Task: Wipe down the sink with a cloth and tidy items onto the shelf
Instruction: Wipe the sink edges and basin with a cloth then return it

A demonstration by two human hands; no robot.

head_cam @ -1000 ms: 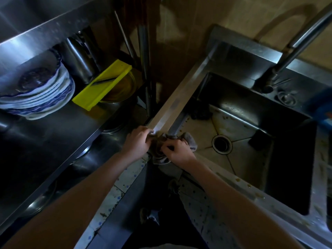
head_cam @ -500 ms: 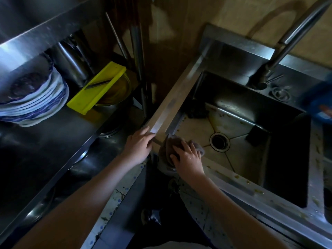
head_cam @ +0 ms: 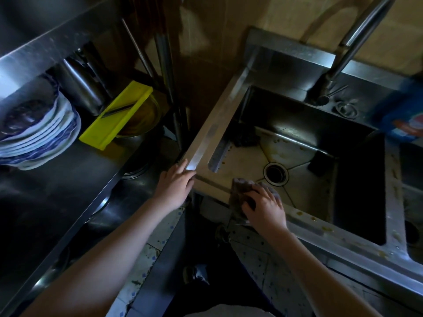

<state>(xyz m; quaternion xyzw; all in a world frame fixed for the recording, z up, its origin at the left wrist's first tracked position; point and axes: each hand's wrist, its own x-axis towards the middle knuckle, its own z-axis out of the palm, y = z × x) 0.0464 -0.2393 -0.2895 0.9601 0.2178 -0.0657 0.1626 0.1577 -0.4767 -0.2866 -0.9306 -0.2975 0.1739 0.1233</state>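
Sink (head_cam: 207, 136) rim: right hand (head_cam: 263, 202) and cloth (head_cam: 240, 186) now farther right.

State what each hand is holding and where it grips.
The right hand presses the cloth from above on the sink's front rim. The left hand holds nothing; it rests on the sink's corner.

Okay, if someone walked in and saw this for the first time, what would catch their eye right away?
Probably the bright yellow tray lying across a metal bowl on the dark shelf at left, beside a stack of blue-patterned plates. Next, the two hands at the near corner of the steel sink: the right hand presses a grey cloth on the front rim, and the left hand rests on the left rim.
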